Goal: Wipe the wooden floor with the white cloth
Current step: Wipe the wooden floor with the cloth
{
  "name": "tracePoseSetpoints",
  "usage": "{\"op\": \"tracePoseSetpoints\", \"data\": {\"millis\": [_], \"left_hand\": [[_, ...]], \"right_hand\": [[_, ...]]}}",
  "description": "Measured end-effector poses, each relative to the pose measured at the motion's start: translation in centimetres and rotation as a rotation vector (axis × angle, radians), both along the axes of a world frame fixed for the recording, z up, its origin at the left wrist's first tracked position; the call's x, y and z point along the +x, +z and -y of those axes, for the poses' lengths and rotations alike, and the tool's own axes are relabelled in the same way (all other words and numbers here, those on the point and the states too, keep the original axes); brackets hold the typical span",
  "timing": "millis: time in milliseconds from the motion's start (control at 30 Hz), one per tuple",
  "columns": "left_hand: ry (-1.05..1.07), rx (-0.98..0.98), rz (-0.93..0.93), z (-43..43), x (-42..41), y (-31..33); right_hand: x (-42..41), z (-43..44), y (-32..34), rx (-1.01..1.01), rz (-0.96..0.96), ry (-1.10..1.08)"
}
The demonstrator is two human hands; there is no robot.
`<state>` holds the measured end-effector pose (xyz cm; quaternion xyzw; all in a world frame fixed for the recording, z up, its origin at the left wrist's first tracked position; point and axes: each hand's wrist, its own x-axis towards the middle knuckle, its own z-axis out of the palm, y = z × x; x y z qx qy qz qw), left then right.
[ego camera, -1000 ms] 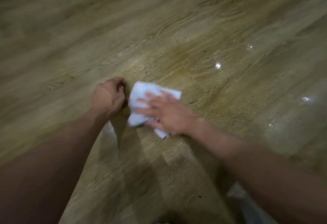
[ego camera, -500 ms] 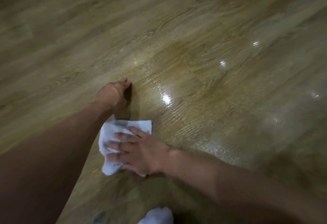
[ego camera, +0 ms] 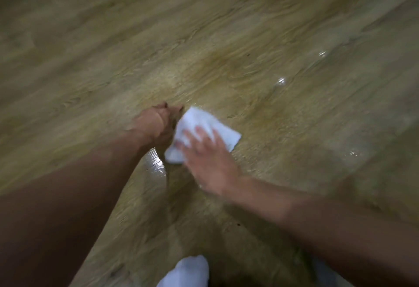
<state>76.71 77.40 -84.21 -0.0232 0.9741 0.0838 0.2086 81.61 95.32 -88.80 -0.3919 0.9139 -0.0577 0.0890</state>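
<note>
As right hand (ego camera: 209,164) presses cloth (ego camera: 197,118), wooden floor (ego camera: 226,37)

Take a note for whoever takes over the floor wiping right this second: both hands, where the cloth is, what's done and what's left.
Left hand: fingers curled, holding nothing, propped on the wooden floor.
Right hand: flat, fingers spread, pressing the white cloth onto the floor right beside the left hand.
Done: a wet sheen shows by the left wrist, so that patch looks wiped.
Left: how much of the floor is covered cannot be told. The boards further out show only a few glints. Probably carry on wiping outward.
</note>
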Motion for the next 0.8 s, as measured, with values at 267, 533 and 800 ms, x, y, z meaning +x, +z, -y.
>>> {"op": "tracePoseSetpoints", "data": {"millis": [267, 533, 800], "left_hand": [[-0.130, -0.019, -0.080, -3.4, -0.7, -1.8], [-0.192, -0.036, -0.052, -6.1, -1.6, -1.3], [-0.215, -0.095, -0.038, -7.6, -1.6, 0.1]], "right_hand": [[-6.9, -11.1, 0.3, -0.245, 0.154, 0.114], [-11.9, -14.9, -0.5, -0.024, -0.047, -0.685], [1.6, -10.7, 0.0, -0.010, 0.002, 0.370]]}}
